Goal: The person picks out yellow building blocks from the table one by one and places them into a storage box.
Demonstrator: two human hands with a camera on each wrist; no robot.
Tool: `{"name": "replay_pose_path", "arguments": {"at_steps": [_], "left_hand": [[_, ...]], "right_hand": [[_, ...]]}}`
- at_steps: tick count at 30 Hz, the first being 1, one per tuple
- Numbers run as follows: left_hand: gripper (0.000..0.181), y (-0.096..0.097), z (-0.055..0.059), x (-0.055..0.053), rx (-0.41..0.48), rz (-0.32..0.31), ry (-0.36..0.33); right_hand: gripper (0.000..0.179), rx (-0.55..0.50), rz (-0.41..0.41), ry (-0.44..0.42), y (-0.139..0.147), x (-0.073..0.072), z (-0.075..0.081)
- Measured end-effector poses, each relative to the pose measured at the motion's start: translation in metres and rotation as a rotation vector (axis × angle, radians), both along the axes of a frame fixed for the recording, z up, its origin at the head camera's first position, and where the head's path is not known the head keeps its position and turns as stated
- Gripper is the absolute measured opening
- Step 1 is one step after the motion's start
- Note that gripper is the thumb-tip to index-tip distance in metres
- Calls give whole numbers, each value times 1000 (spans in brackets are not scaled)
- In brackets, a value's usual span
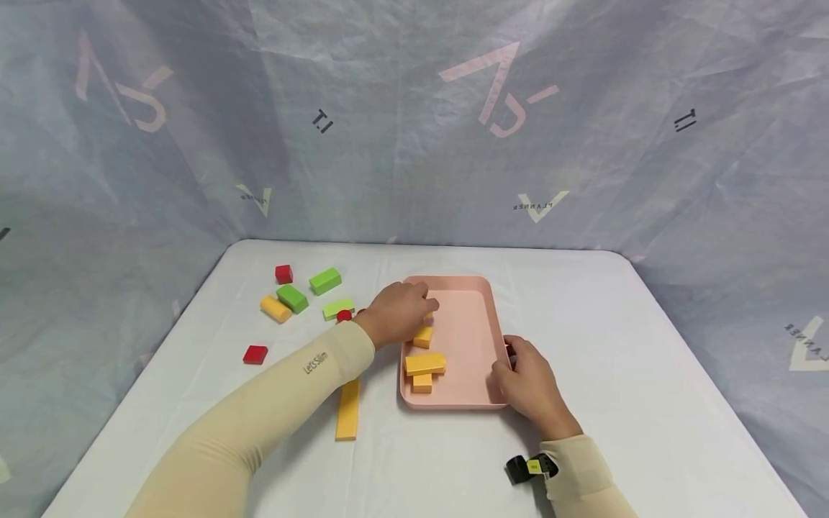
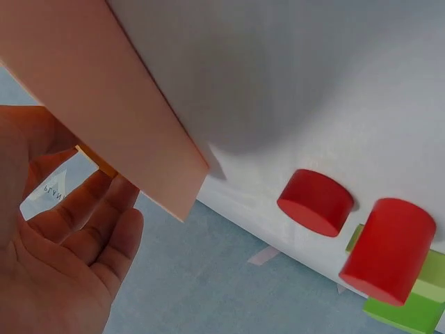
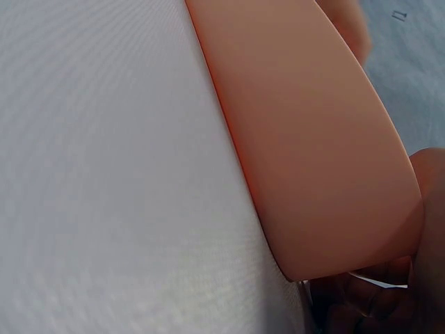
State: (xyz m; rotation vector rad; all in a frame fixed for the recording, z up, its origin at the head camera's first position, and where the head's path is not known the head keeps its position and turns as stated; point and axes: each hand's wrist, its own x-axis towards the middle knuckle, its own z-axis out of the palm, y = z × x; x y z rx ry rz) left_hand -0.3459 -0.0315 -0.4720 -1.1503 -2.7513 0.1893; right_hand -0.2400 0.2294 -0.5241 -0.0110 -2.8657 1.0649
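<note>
A pink tray stands on the white table. My left hand reaches over its left rim, fingers bent around a yellow block that they mostly hide. Right under that hand, another yellow block lies in the tray. Toward the front left corner a yellow arch-topped block lies across a smaller yellow block. My right hand grips the tray's right wall near the front corner, thumb inside and fingers outside. In the right wrist view the tray wall fills the middle.
Left of the tray lie green blocks, a yellow cylinder, a red cube, a flat red block and a long yellow plank. Two red cylinders stand near the left wrist. A grey printed curtain hangs behind.
</note>
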Motion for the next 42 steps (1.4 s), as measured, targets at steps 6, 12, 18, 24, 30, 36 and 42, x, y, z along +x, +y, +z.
{"name": "replay_pose_path", "arguments": {"at_steps": [6, 12, 18, 24, 30, 36, 42], "left_hand": [[25, 0, -4, -1, -18, -8, 9], [24, 0, -4, 0, -14, -2, -3], [23, 1, -4, 1, -9, 10, -29], [25, 2, -5, 1, -23, 34, -55], [26, 1, -6, 1, -33, 40, -52], [28, 2, -8, 1, -49, 45, -50], [26, 2, -12, -1, -57, 46, -32]], "right_hand": [[50, 1, -1, 1, -1, 1, -1], [51, -1, -3, 6, -1, 0, 0], [51, 6, -5, 3, -1, 1, 0], [50, 11, -3, -2, -1, 1, 0], [50, 8, -2, 2, -1, 0, 1], [51, 10, -6, 2, -1, 0, 0], [50, 11, -4, 3, 0, 0, 0]]}}
